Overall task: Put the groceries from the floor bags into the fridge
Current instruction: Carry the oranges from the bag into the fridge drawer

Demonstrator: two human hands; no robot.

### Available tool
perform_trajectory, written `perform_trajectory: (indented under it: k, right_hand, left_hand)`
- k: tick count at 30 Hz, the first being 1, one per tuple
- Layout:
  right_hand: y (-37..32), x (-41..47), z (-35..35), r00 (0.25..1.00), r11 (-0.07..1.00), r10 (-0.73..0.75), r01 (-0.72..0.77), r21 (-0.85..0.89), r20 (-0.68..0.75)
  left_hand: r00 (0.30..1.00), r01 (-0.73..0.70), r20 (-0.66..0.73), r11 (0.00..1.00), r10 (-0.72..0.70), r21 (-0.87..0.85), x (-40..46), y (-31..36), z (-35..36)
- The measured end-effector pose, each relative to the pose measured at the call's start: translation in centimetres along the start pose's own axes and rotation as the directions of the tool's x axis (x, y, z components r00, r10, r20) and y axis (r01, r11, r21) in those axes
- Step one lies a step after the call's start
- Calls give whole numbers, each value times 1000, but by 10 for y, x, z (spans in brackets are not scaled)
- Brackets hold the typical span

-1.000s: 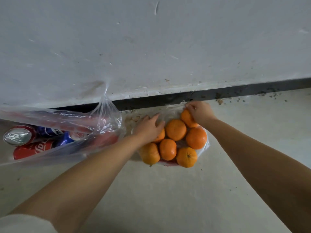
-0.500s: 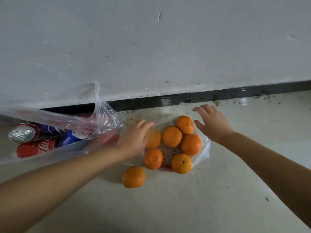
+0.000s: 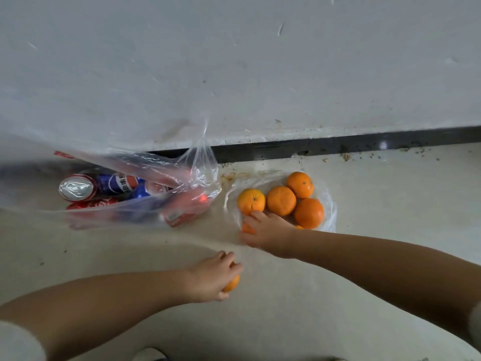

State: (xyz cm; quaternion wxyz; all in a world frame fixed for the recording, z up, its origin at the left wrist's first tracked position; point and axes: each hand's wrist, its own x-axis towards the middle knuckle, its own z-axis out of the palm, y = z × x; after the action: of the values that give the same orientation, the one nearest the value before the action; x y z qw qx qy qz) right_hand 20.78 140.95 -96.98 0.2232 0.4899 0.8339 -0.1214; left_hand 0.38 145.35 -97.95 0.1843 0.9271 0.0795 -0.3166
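Observation:
A clear plastic bag (image 3: 328, 204) lies open on the floor by the wall with several oranges (image 3: 281, 200) in it. My right hand (image 3: 268, 230) lies over the near side of that pile, its fingers closed round an orange (image 3: 246, 227) that is mostly hidden. My left hand (image 3: 213, 277) is on the floor nearer to me, gripping a loose orange (image 3: 232, 284) that lies outside the bag. To the left, a second clear bag (image 3: 145, 186) holds several drink cans (image 3: 76, 188), red and blue, lying on their sides.
A white wall (image 3: 234, 69) with a dark skirting strip (image 3: 338, 145) runs across the back. The floor (image 3: 286, 321) is pale with crumbs near the skirting. A bit of something pale, perhaps a shoe (image 3: 149, 355), shows at the bottom edge.
One orange rolled out of the bag toward me; my left hand left the pile and closed on it. My right hand came from the bag's far right to the near side of the pile.

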Motion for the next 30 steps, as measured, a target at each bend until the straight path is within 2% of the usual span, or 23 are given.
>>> perform_trajectory:
  k: [3, 6, 9, 11, 16, 18, 23, 30]
  right_hand:
    - [-5, 4, 6, 998, 995, -25, 30, -92, 54]
    - [1, -1, -1, 1000, 998, 19, -20, -57, -25]
    - [2, -26, -30, 969, 964, 241, -233, 127, -55]
    - [-1, -50, -61, 924, 885, 382, -371, 282, 16]
    - [-11, -128, -165, 884, 783, 448, -458, 421, 130]
    - [-18, -167, -210, 871, 759, 465, -485, 434, 159]
    - [-34, -273, -326, 841, 706, 508, -531, 469, 188]
    - [-88, -414, -446, 594, 403, 764, -744, 533, 251]
  left_hand:
    - [999, 40, -13, 997, -41, -70, 3, -7, -2]
    - [991, 98, -71, 985, -109, -144, 2, -20, -21]
    - [953, 141, -228, 957, -201, -254, -12, -22, -63]
    - [915, 209, -247, 899, -319, -384, -32, -12, -95]
    - [874, 261, -203, 779, -441, -570, -103, 44, -185]
    - [881, 255, -189, 771, -434, -584, -135, 75, -224]
    - [928, 196, -175, 830, -329, -521, -219, 157, -331]
    - [942, 73, -259, 885, -212, -461, -322, 251, -444]
